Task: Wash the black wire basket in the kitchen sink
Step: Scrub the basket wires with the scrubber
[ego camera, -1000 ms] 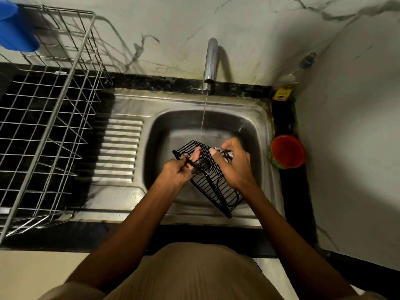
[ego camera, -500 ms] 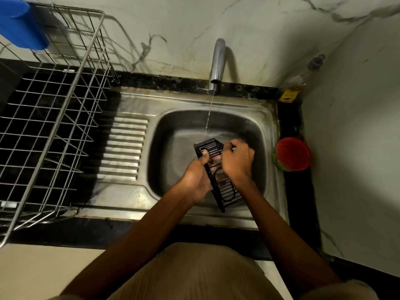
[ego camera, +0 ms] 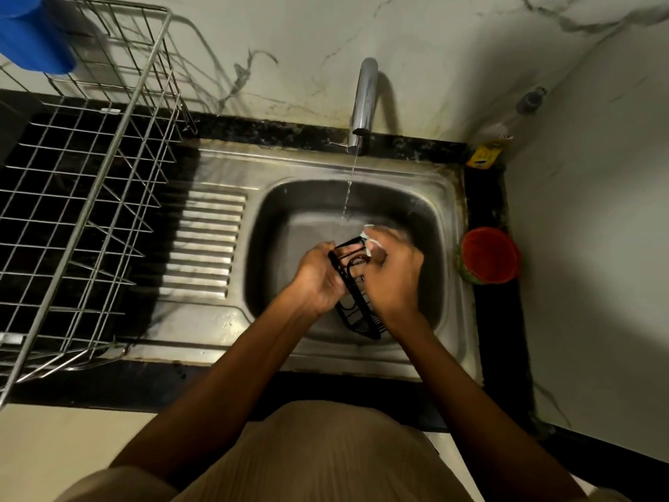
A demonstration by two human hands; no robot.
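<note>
1. The steel sink [ego camera: 449, 211] sits in a dark counter, its bowl toward the right end and a ribbed draining board [ego camera: 206, 244] on its left part.
2. A wire dish rack [ego camera: 90, 197] stands on the counter's left end, beside the draining board; a blue cup [ego camera: 32, 41] sits at the rack's far left corner.
3. A tap [ego camera: 364, 99] rises from the sink's back edge, and a thin stream of water [ego camera: 349, 186] falls from it into the bowl, landing just behind the hands.
4. The black wire basket [ego camera: 358, 313] is held above the bowl's middle, tilted on edge between the two hands, its lower end toward the bowl's front.
5. The left hand [ego camera: 318, 280] grips the basket's left side, fingers curled round the wire frame.
6. The right hand [ego camera: 392, 273] is clenched against the basket's right side and blurred; a white scrap [ego camera: 369, 240] shows at its fingertips, so it appears to pinch that against the wire, though what the scrap is cannot be told.
7. A red cup [ego camera: 490, 259] stands on the counter at the sink's right edge.
8. A small yellow item [ego camera: 485, 155] lies at the counter's back right corner.
</note>
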